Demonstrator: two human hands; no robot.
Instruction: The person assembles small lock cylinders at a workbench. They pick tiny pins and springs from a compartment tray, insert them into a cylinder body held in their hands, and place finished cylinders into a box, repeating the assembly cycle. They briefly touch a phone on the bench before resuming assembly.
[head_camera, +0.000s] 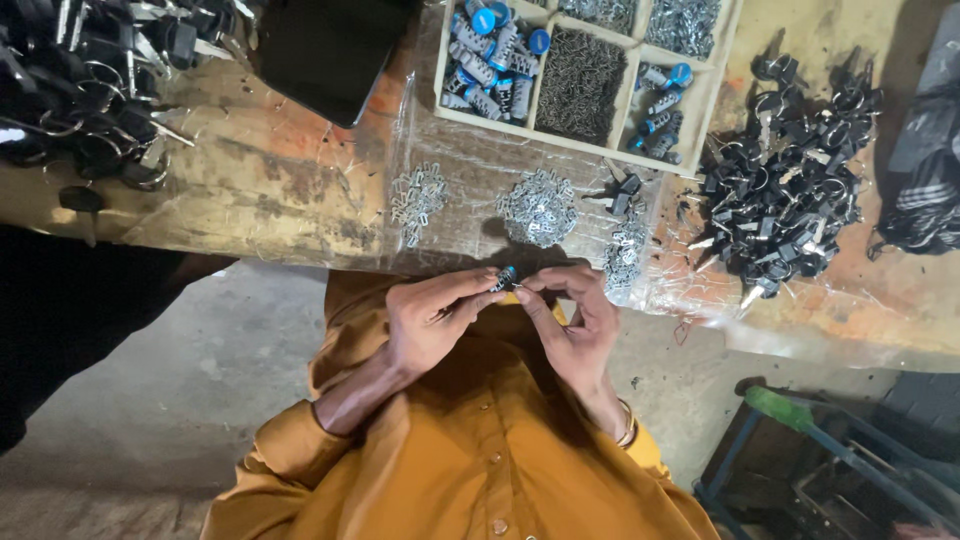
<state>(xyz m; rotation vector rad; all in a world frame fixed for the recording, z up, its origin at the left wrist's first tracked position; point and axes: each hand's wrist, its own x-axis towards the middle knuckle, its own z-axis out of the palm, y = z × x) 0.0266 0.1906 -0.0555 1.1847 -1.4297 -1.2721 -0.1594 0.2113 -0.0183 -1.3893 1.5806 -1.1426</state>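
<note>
— We've got both hands up at the table edge (300, 215), fingers pinched on one small blue-capped cylinder (506, 277).

— Yes, our left hand (432, 322) closes on it from one side, our right hand (575, 318) nips it from the other.

— Just past them we see a heap of small metal pieces (540, 208), then the wooden tray (712, 95).

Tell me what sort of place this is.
Likely a small lock-assembly workshop: a worn wooden bench, a divided tray of small metal parts, and a heap of black keys.
</note>
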